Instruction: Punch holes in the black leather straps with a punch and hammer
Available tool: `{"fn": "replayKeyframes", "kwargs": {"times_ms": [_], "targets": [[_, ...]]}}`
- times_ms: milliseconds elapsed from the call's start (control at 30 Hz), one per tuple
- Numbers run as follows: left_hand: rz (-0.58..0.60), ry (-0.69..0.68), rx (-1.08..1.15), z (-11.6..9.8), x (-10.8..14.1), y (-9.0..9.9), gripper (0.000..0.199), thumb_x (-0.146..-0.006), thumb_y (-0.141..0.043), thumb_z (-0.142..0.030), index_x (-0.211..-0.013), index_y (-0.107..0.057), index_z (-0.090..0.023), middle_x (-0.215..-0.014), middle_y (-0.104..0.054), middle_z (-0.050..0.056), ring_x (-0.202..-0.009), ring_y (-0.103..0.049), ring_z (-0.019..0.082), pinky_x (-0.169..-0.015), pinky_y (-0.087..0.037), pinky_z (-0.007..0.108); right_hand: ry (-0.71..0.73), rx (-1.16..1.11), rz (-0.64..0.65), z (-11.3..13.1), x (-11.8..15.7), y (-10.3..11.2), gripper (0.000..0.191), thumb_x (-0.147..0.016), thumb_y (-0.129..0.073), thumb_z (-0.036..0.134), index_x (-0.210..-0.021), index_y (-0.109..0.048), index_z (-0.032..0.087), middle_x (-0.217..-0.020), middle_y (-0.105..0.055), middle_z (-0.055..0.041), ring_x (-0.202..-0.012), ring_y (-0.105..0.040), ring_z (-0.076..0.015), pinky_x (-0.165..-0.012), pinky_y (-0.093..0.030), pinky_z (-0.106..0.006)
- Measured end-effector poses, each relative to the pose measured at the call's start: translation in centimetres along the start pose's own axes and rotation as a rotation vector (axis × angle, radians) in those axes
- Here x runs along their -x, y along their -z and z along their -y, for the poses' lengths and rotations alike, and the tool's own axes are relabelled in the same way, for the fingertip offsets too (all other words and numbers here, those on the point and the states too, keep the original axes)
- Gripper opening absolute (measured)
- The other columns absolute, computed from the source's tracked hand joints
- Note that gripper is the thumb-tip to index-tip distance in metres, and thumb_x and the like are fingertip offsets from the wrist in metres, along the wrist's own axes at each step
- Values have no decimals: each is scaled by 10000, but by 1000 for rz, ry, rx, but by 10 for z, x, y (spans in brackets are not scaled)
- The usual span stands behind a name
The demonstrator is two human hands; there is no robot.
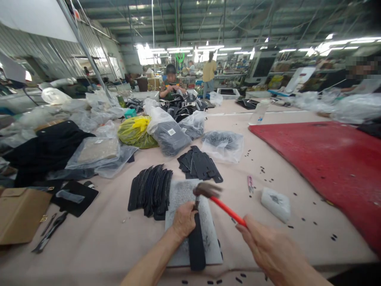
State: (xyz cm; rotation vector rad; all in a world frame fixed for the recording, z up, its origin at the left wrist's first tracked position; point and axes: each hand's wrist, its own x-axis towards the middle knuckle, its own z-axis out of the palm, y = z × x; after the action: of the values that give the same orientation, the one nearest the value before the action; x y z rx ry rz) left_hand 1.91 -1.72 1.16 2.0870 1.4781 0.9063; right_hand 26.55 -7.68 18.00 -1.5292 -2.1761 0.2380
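Observation:
My left hand [185,221] is closed around a metal punch [197,203], held upright over a long black strip [197,247]. That strip lies on a grey, speckled board [212,238]. In my right hand [263,240] is a hammer [228,209] with a red handle. Its head is at the top of the punch; whether they touch I cannot tell. Left of the board stands a row of black pieces [150,190], packed closely. Flat black pieces with slots [198,165] lie in a loose pile behind the board.
Small black offcuts [303,219] are scattered on the right. Pink snips [250,184] and a plastic-wrapped white block [276,204] lie there. Further right is a red board [327,159]. A brown bag [24,214] stands left; plastic-bagged goods [171,137] lie behind. A co-worker [172,83] sits opposite.

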Motion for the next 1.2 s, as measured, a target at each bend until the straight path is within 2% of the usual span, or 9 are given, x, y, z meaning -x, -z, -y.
{"fn": "replayKeyframes", "kwargs": {"times_ms": [100, 267, 467, 567, 633, 767, 1000, 1100, 1200], "targets": [[-2, 5, 13, 1, 0, 0, 149, -813, -492, -63, -827, -546, -202, -786, -635, 39, -788, -614, 210, -710, -463, 315, 84, 91, 33, 8, -4, 16, 273, -974, -421, 419, -775, -483, 242, -503, -535, 47, -367, -482, -127, -397, -248, -274], [-22, 17, 16, 1, 0, 0, 133, -808, -508, -72, -806, -548, -199, -772, -631, 43, -780, -613, 213, -709, -460, 317, 27, 68, -276, 16, -3, 21, 267, -985, -369, 404, -819, -495, 236, -484, -478, 42, -374, -475, -130, -406, -326, -254], [-31, -2, 16, 2, 1, -2, 139, -803, -503, -70, -800, -548, -202, -773, -628, 42, -776, -609, 211, -700, -462, 315, 84, 80, 14, 11, -5, 17, 269, -966, -426, 416, -758, -471, 253, -495, -507, 49, -350, -457, -127, -378, -264, -275], [-21, 9, 13, 2, 1, -2, 136, -809, -509, -74, -811, -552, -203, -776, -632, 36, -782, -608, 204, -710, -459, 306, -95, -47, -249, 17, -10, 26, 303, -972, -387, 457, -767, -474, 251, -505, -480, 36, -378, -451, -128, -394, -318, -259], [-12, 7, 8, 1, 0, -1, 130, -811, -512, -77, -814, -551, -202, -778, -632, 36, -780, -607, 200, -707, -456, 302, -106, -75, -305, 19, -8, 22, 319, -975, -370, 462, -765, -481, 249, -506, -486, 25, -388, -457, -135, -403, -321, -262], [-1, -1, -7, 0, -1, 1, 126, -817, -499, -84, -792, -531, -203, -768, -625, 39, -754, -598, 199, -684, -452, 300, -20, 21, 80, 1, 6, -4, 329, -944, -428, 490, -727, -491, 251, -474, -508, 21, -358, -439, -144, -410, -220, -297], [-17, 26, -8, 2, 0, -1, 120, -825, -504, -96, -774, -531, -202, -756, -627, 36, -752, -611, 197, -691, -468, 302, -486, -129, 379, -69, 14, -68, 424, -994, -233, 446, -712, -459, 224, -582, -561, -4, -517, -530, -159, -509, -337, -270], [-7, 23, -5, 4, 0, -1, 111, -835, -501, -107, -813, -564, -196, -785, -648, 47, -774, -627, 204, -714, -490, 314, -525, 66, 325, -84, 13, -100, 338, -979, -297, 360, -903, -568, 172, -768, -648, -82, -662, -601, -209, -603, -406, -308], [-4, 11, 9, 7, 0, -2, 143, -849, -491, -120, -897, -605, -191, -863, -679, 63, -842, -646, 213, -785, -512, 339, -294, 227, 102, -64, 13, -121, 389, -927, -444, 333, -1253, -515, 134, -1237, -580, -198, -1077, -564, -316, -869, -415, -439]]}}
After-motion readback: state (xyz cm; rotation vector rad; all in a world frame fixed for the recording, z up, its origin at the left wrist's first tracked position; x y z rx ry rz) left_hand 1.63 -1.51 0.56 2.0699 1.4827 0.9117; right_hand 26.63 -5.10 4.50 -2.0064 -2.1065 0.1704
